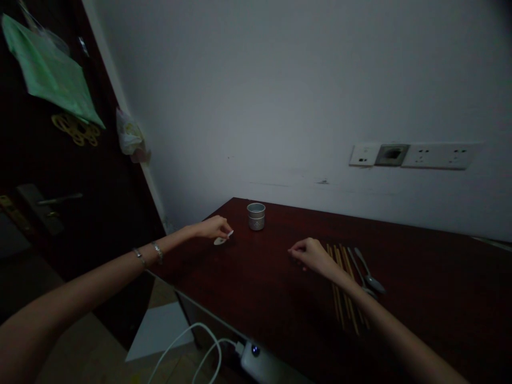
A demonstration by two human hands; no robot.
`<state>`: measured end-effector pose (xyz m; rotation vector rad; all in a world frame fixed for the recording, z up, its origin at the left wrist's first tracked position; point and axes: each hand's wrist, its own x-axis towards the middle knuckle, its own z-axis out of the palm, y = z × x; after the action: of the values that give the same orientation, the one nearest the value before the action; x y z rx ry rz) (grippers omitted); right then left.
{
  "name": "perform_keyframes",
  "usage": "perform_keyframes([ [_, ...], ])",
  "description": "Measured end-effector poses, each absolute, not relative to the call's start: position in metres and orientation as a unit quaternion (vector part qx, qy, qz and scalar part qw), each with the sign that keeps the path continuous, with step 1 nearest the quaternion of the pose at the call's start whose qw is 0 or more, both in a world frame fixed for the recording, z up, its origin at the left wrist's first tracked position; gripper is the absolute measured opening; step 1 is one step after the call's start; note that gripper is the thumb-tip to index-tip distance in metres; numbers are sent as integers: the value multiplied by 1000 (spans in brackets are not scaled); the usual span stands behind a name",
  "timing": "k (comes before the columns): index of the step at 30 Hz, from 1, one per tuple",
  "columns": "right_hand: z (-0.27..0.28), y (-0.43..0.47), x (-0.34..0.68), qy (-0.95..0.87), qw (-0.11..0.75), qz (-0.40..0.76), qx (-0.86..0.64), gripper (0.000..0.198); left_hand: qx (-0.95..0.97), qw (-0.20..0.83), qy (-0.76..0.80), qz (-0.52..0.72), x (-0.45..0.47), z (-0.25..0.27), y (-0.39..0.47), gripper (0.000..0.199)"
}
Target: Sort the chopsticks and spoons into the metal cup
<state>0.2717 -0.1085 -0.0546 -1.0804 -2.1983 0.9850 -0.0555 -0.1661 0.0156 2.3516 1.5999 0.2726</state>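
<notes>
My left hand [216,228] pinches a small white spoon [220,241] low over the left part of the dark red table. Its rounded end shows below my fingers and a white tip shows beside them; the rest is hidden by the hand. Just to the right of that hand, a grey metal cup [256,217] stands upright, apart from it. My right hand [312,255] hovers over the middle of the table with its fingers curled together, and no object shows in them. Under and beside my right forearm lie several wooden chopsticks [340,288] and metal spoons [374,283].
The table [248,282] meets a pale wall with sockets [420,156]. A white power strip [260,365] with a white cable [218,346] sits below the front edge. On the left are a dark door [80,213], a hanging green cloth [52,77] and a plastic bag [128,133].
</notes>
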Motion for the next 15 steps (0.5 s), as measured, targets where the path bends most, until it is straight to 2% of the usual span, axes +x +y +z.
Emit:
perform_keyframes([
  [6,-28,-114,282,-786,310,385,-372,27,774,267,529,224,5,38,-152,20],
  [9,-13,-117,293,-774,349,374,-373,29,737,313,519,298,44,43,-139,19],
  [15,8,-117,326,-750,418,351,-374,34,703,297,518,385,117,45,-108,20],
])
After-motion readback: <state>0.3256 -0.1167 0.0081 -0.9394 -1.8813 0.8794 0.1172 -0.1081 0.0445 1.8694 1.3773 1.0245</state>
